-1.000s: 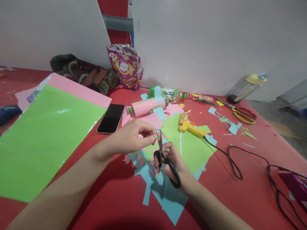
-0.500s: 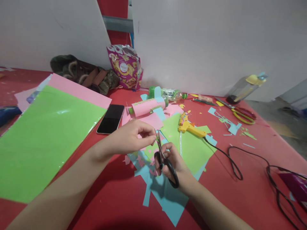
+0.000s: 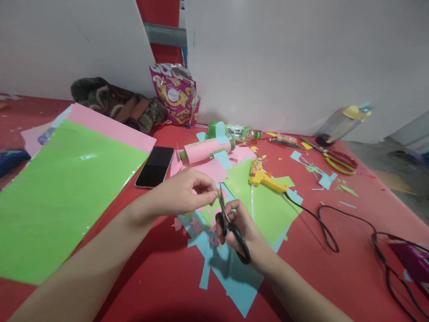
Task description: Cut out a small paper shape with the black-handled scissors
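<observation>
My right hand [image 3: 243, 232] grips black-handled scissors [image 3: 238, 239], fingers through the loops, blades pointing up and away. The blade tips meet the fingertips of my left hand [image 3: 192, 192], which pinches a tiny green scrap of paper [image 3: 219, 195], mostly hidden by the fingers. Below both hands lie blue paper [image 3: 243, 286], green paper [image 3: 273, 219] and many small pink paper pieces [image 3: 196, 226]. Just beyond is a bottle wrapped in pink paper [image 3: 203, 151] with green fringed edges, lying on its side.
A yellow glue gun [image 3: 266, 180] rests on the green paper, its black cord [image 3: 330, 237] trailing right. A phone [image 3: 156, 167] and large green sheets [image 3: 70, 197] lie left. Behind are a snack bag [image 3: 176, 96], a green-labelled bottle [image 3: 234, 131] and red-yellow scissors [image 3: 338, 162].
Almost nothing differs. The scissor blades look slightly closer together, and both hands stay in the same place.
</observation>
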### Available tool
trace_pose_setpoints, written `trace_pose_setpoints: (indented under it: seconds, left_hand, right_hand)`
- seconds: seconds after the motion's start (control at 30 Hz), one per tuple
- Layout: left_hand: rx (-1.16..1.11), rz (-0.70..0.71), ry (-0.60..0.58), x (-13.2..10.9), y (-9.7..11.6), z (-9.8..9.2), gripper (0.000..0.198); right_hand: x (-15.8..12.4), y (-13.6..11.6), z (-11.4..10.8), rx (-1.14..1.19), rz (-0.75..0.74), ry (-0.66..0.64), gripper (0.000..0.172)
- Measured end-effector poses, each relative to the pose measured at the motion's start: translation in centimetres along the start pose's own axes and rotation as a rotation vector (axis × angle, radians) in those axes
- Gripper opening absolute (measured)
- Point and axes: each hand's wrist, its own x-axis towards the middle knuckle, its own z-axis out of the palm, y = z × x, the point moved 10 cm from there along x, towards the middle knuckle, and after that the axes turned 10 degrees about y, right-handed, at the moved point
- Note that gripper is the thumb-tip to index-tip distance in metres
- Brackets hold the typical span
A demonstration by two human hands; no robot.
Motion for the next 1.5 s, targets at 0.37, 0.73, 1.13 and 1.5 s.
trace_pose_setpoints:
  seconds: [0.37,0.73,1.13,1.5]
  left_hand:
    - [0.019,-0.021,-0.016,-0.1,-0.1,-0.1,0.022]
    - [0.044,-0.008,-0.038,-0.1,-0.1,0.0,0.022]
    - [0.030,-0.029,-0.044,-0.1,-0.3,0.1,0.022]
    - [-0.140,-0.096,0.135,0.3,-0.8,-1.0,0.025]
  right_hand:
    - [0.1,0.1,0.1,0.008,0.021,0.005,0.044]
    - [0.1,0.5,-0.2,-0.004,0.036,0.028,0.046]
    - [0.3,0.9,-0.5,0.002,0.043,0.049,0.047]
    - [0.5,0.8,-0.8,0.013,0.019,0.101,0.046]
